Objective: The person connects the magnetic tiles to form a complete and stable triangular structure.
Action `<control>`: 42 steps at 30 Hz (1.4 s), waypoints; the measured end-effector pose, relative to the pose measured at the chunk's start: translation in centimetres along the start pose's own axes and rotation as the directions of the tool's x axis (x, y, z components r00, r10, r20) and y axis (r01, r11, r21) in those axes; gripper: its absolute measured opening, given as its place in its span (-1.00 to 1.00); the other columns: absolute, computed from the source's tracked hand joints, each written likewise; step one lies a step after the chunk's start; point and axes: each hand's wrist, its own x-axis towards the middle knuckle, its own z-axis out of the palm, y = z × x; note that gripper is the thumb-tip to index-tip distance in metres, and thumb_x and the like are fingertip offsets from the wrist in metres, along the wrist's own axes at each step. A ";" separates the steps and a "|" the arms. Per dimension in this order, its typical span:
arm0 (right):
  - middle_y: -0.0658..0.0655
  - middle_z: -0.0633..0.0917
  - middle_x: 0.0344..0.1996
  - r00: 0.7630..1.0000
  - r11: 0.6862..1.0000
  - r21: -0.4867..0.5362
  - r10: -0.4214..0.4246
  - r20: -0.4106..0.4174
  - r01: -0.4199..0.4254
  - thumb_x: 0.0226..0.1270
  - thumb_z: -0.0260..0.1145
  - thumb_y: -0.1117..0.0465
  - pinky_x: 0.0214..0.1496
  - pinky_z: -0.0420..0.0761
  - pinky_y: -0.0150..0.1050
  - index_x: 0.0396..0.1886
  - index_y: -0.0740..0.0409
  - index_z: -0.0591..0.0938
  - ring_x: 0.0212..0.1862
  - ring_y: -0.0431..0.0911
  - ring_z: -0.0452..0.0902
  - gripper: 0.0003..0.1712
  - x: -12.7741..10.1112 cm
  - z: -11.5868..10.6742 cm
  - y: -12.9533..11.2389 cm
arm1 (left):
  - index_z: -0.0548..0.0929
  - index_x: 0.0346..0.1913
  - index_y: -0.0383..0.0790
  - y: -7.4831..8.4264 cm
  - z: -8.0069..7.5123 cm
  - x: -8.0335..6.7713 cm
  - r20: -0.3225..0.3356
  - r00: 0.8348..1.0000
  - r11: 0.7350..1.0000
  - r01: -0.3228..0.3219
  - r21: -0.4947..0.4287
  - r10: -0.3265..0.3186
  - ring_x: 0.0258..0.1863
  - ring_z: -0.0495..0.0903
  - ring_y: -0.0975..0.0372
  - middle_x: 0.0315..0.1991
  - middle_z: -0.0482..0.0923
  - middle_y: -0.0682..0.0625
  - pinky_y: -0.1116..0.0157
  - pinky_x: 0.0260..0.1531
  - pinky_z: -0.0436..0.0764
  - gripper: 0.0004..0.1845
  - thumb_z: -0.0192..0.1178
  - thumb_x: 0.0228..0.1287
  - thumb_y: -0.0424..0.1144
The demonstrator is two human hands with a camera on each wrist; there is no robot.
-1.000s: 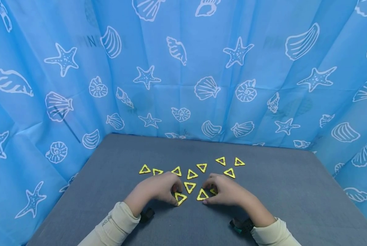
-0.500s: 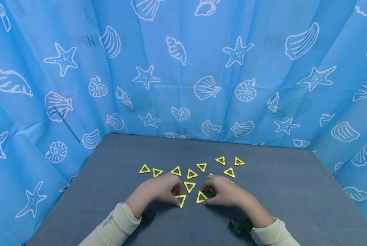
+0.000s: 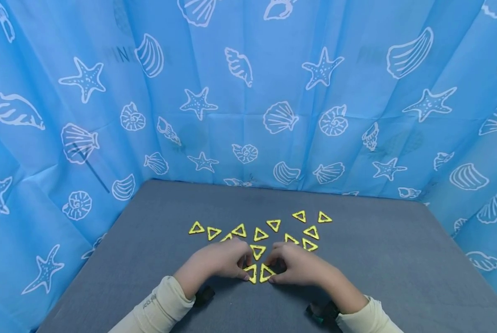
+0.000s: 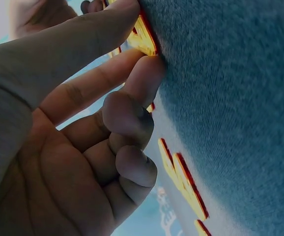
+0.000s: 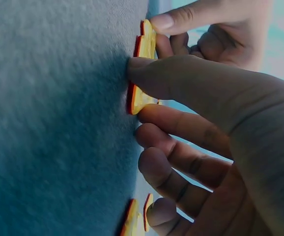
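Observation:
In the head view, my left hand (image 3: 225, 260) pinches a flat yellow triangle frame (image 3: 254, 276) between thumb and fingers, low over the grey table. Facing it, my right hand (image 3: 300, 264) grips a second yellow triangle frame (image 3: 262, 274), and only a narrow gap separates the two pieces. Just behind them lies another triangle frame (image 3: 256, 257), one corner pointing toward me. The left wrist view shows the left thumb across the left piece (image 4: 147, 45), which has a red edge. In the right wrist view, the right thumb and index finger hold the right piece (image 5: 138, 104) at the tabletop.
Several more yellow triangle frames lie scattered beyond the hands, among them one at the far left (image 3: 196, 231) and one at the far right (image 3: 325, 220). A blue shell-print curtain (image 3: 248, 92) encloses the back and sides of the grey table (image 3: 381, 259).
Both hands have moved toward each other, the left going right and the right going left. Their triangle frames have turned and come nearly edge to edge. Pieces behind the right hand are uncovered.

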 end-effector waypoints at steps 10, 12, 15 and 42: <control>-0.08 0.67 -0.24 0.999 0.999 -0.037 -0.026 -0.028 0.025 0.27 0.61 0.09 -0.24 0.56 -0.34 -0.11 0.05 0.81 -0.29 -0.29 0.54 -0.74 0.3 0.2 -0.3 | 0.76 -0.17 -0.06 -0.3 0.5 0.6 -0.019 1.000 0.999 -0.004 0.034 0.005 -0.51 0.56 0.40 -0.48 0.59 0.21 0.39 -0.43 0.55 -0.83 0.53 0.31 -0.12; -0.08 0.67 -0.24 0.999 0.999 -0.034 -0.028 -0.028 0.027 0.27 0.61 0.07 -0.24 0.57 -0.34 -0.11 0.04 0.81 -0.29 -0.29 0.54 -0.75 0.3 0.3 -0.2 | 0.76 -0.18 -0.05 -0.4 0.5 0.6 -0.021 1.000 0.999 -0.003 0.032 0.004 -0.51 0.55 0.40 -0.48 0.59 0.21 0.39 -0.43 0.55 -0.83 0.54 0.30 -0.12; -0.07 0.68 -0.22 0.999 0.999 -0.003 -0.033 -0.026 0.033 0.28 0.61 0.07 -0.23 0.59 -0.34 -0.12 0.03 0.80 -0.27 -0.29 0.56 -0.75 0.3 0.4 0.1 | 0.76 -0.18 -0.05 -0.4 0.6 0.6 -0.017 1.000 1.000 -0.001 0.023 0.001 -0.52 0.55 0.40 -0.48 0.59 0.21 0.39 -0.44 0.55 -0.83 0.54 0.30 -0.12; -0.03 0.77 -0.36 0.994 0.941 0.326 -0.062 -0.091 0.089 0.36 0.52 0.23 -0.32 0.66 -0.34 -0.06 0.19 0.78 -0.36 -0.27 0.64 -0.78 0.3 0.7 1.2 | 0.78 -0.09 -0.02 -0.6 0.6 1.0 -0.132 0.991 1.000 -0.026 0.005 0.026 -0.47 0.57 0.38 -0.42 0.63 0.18 0.33 -0.40 0.57 -0.84 0.41 0.44 -0.05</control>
